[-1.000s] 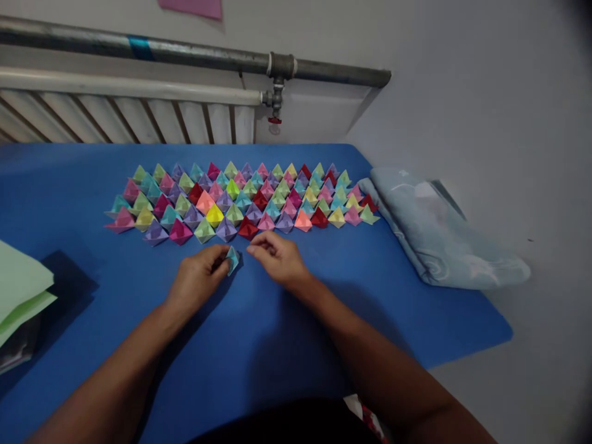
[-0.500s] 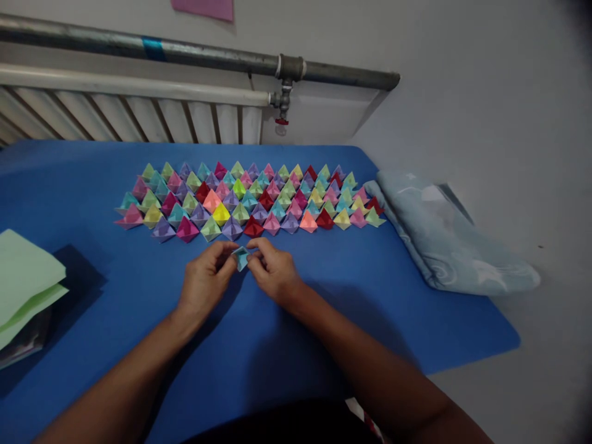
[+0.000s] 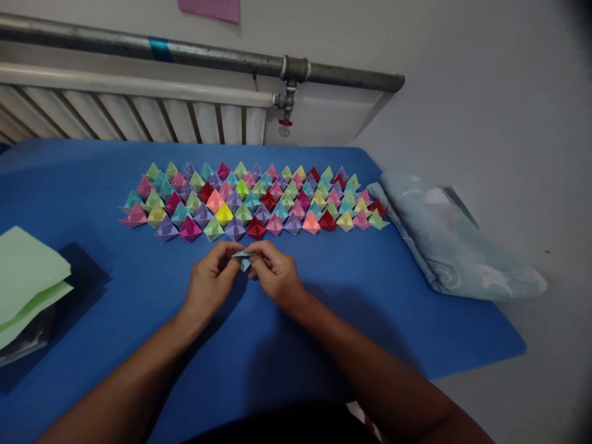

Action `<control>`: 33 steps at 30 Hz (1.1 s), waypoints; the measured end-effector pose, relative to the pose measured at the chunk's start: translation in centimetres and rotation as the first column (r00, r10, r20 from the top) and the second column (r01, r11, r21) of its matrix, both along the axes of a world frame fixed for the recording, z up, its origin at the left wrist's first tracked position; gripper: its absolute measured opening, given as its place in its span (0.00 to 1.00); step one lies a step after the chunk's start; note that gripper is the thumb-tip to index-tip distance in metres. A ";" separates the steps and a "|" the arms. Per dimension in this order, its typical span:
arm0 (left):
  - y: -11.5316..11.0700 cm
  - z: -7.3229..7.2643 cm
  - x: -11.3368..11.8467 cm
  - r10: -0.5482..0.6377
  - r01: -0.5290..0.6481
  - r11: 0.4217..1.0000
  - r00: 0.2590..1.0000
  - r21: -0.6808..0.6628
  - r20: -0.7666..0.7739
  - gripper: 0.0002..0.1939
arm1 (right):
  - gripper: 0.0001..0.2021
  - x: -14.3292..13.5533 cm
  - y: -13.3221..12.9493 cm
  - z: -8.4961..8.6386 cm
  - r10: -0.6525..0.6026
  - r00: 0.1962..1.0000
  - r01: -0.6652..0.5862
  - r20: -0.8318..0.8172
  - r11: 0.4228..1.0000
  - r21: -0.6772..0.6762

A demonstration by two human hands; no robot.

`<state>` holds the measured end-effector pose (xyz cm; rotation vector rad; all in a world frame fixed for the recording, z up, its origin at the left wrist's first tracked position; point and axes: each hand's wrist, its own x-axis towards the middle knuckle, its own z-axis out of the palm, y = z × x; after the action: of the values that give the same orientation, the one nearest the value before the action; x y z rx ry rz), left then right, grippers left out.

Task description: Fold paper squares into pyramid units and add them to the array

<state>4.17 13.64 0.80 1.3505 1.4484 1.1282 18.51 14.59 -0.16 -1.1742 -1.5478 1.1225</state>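
A small light blue folded paper (image 3: 245, 261) is held between both hands, just in front of the rows of paper boats. My left hand (image 3: 211, 274) pinches its left side between thumb and fingers. On the other side, my right hand (image 3: 275, 273) grips the paper with thumb and index finger, the fingertips of both hands close together. Several small folded paper boats (image 3: 235, 228) in many colours stand in close rows beyond the hands.
Light green paper sheets (image 3: 32, 274) lie at the left on a dark, shiny item. A folded grey-blue cloth (image 3: 444, 240) rests at the right end of the blue table (image 3: 139, 364). Behind the table are a radiator (image 3: 152, 117) and a metal pipe (image 3: 222, 57).
My hands have come closer together, and the light blue paper now looks flatter, with a wide top edge. The whole view has shifted slightly.
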 end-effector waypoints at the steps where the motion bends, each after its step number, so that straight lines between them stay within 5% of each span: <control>1: 0.1 0.3 0.1 0.007 -0.005 1.000 0.997 -0.028 0.072 0.10 | 0.07 0.0 0.0 0.0 -0.002 0.999 0.001 -0.040 1.000 -0.018; 5: 0.5 1.2 0.0 0.080 -0.010 0.980 0.935 -0.199 0.346 0.10 | 0.07 0.1 -0.1 0.2 -0.012 0.993 0.007 -0.120 0.999 -0.042; 9: 0.7 1.3 -0.4 0.101 0.020 0.968 0.879 -0.249 0.465 0.11 | 0.09 0.3 -0.3 0.5 -0.014 0.998 0.014 -0.068 1.000 0.004; 13: 0.7 1.1 -0.6 0.099 -0.003 0.977 0.893 -0.214 0.439 0.20 | 0.08 0.4 -0.5 0.9 0.016 0.998 -0.016 -0.066 1.000 -0.002; 17: 0.6 1.4 -0.5 0.076 0.013 0.979 0.902 -0.204 0.425 0.24 | 0.10 0.4 -0.1 1.4 -0.058 0.977 0.021 -0.206 0.983 -0.180; 26: 0.3 2.1 -0.3 -0.015 0.118 0.960 0.928 -0.255 0.371 0.21 | 0.12 0.7 0.6 1.7 -0.046 0.969 -0.029 -0.244 0.956 -0.292; 33: 0.4 2.0 -0.9 -0.267 0.346 0.892 0.923 -0.290 0.278 0.16 | 0.12 1.1 0.5 1.9 -0.064 0.960 -0.015 -0.272 0.960 -0.279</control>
<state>3.22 14.03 2.77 1.1177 1.1428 0.7611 19.57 15.12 1.70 -1.1546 -1.1829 1.4571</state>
